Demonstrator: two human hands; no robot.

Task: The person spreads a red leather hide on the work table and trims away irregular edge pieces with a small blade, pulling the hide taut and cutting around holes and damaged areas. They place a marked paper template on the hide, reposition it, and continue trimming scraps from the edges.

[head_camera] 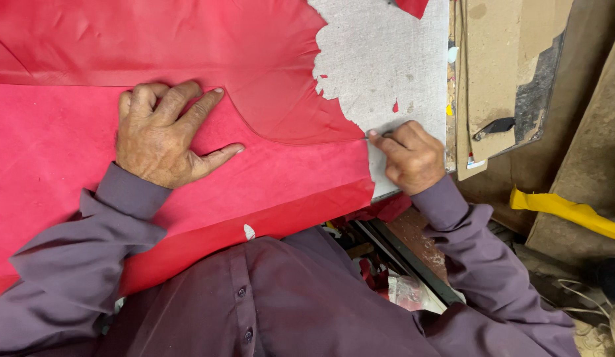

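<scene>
Our left hand (163, 135) lies flat, fingers spread, pinning the red leather (188, 59) against slipping. Our right hand (413, 157), at 3 o'clock, closes around a thin tool (373, 137) (blade hidden) at the leather's edge on the surface (393, 59).

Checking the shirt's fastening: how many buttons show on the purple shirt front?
2: one button upper on the placket, another button just below it. More may be hidden beneath the frame's bottom edge.

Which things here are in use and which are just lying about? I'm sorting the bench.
In use: red leather; left hand pressing it flat; right hand with a thin tool; grey board.

Lying about: cardboard sheets; yellow strip; red scraps.
</scene>
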